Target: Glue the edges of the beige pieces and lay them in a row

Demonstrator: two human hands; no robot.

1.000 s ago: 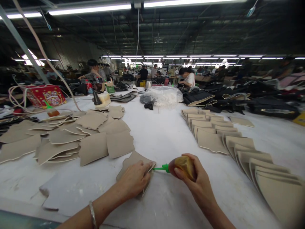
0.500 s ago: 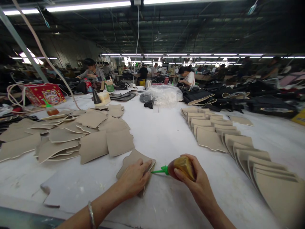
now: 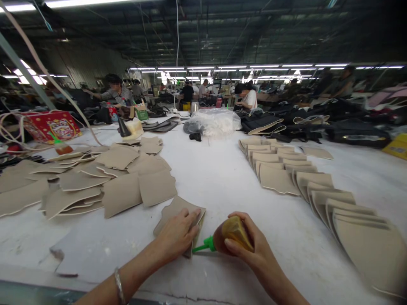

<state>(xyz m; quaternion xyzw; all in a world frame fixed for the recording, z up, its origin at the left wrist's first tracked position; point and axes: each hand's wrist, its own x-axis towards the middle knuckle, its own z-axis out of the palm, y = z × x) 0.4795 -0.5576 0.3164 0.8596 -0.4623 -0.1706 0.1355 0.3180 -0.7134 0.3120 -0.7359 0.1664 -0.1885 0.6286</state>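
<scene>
My left hand (image 3: 177, 235) presses down on a beige piece (image 3: 169, 211) lying on the white table, with its fingers near the right edge. My right hand (image 3: 251, 243) is wrapped round a glue bottle (image 3: 233, 234) of amber liquid, tilted to the left. The bottle's green nozzle (image 3: 203, 245) points at the lower right edge of the piece, at or very close to it. Left of my hands lies a loose heap of beige pieces (image 3: 122, 192). Overlapping beige pieces (image 3: 340, 207) form a long row on the right.
A clear plastic bag (image 3: 219, 122) lies at the table's far side. Dark fabric items (image 3: 267, 123) are piled to its right. A red box (image 3: 52, 126) and a second small bottle (image 3: 62, 148) are at the far left. People sit working in the background.
My right hand has moved the bottle down and left, so the nozzle has travelled along the piece's edge towards its lower corner. The view has shifted slightly.
</scene>
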